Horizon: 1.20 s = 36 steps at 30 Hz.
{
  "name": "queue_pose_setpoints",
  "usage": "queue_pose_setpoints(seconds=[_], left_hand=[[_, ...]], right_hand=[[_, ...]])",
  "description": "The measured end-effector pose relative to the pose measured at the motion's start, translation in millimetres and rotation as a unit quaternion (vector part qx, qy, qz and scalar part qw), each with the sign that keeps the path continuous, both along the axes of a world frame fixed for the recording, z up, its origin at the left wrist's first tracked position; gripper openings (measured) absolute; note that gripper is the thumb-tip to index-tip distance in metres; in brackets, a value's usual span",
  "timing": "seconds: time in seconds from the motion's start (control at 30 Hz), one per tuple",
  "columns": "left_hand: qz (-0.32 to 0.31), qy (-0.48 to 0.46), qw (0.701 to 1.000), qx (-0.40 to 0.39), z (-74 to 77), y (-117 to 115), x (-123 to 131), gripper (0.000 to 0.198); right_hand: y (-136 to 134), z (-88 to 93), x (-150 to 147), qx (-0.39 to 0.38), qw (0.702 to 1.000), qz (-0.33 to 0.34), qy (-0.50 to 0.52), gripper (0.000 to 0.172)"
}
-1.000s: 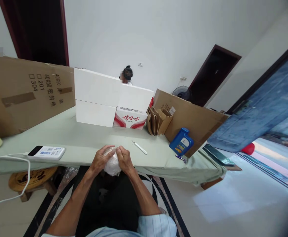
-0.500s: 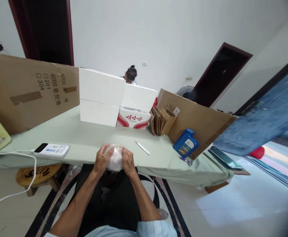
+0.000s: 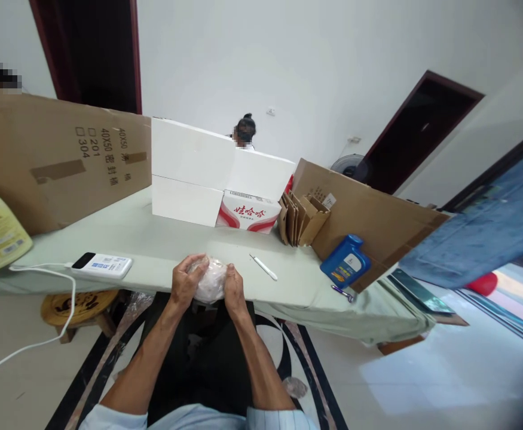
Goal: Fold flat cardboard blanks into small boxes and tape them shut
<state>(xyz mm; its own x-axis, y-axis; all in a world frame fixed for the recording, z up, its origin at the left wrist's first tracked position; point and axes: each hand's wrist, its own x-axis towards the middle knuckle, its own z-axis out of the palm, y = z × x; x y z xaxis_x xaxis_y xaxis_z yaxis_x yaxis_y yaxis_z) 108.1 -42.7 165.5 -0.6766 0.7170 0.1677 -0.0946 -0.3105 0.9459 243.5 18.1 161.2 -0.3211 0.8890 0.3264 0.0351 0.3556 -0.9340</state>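
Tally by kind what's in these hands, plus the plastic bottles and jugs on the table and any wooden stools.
Clear plastic bundle, held between left hand and right hand: 1
Plastic containers, blue bottle and yellow jug: 2
Wooden stool: 1
Total: 4

Pale daylight glare on floor (image 3: 400,382)

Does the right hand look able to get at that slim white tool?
Probably yes: the slim white tool lies nearby with nothing between, though the right hand is holding the plastic bundle.
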Motion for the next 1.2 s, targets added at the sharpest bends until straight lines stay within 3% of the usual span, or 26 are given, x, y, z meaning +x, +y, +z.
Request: queue_pose_setpoints(seconds=[0.33,0.57,0.67,0.83,1.2], left_hand=[[0.023,-0.035,0.999,-0.008,-11.0,1.8,18.1,0.059],[-0.066,-0.017,0.998,-0.007,-6.5,-0.6,-1.6,0.080],[-0.085,-0.007,0.996,-0.011,-5.2,-1.4,-5.4,0.069],[-0.047,-0.015,0.999,-0.013,-12.0,1.6,-2.4,0.062],[0.004,-0.023,1.000,0.012,-14.1,4.7,5.1,0.066]], right_hand=[[3.8,-4.0,-13.6,0.037,0.999,-0.023,0.003,0.056],[22.3,9.9,-1.2,0.061,0.996,0.034,-0.048,0.059],[27.4,14.5,-2.0,0.054,0.995,0.058,-0.059,0.061],[21.3,12.1,-1.4,0.017,0.997,0.061,-0.043,0.066],[13.3,10.1,-3.5,-0.004,0.999,0.036,-0.005,0.060]])
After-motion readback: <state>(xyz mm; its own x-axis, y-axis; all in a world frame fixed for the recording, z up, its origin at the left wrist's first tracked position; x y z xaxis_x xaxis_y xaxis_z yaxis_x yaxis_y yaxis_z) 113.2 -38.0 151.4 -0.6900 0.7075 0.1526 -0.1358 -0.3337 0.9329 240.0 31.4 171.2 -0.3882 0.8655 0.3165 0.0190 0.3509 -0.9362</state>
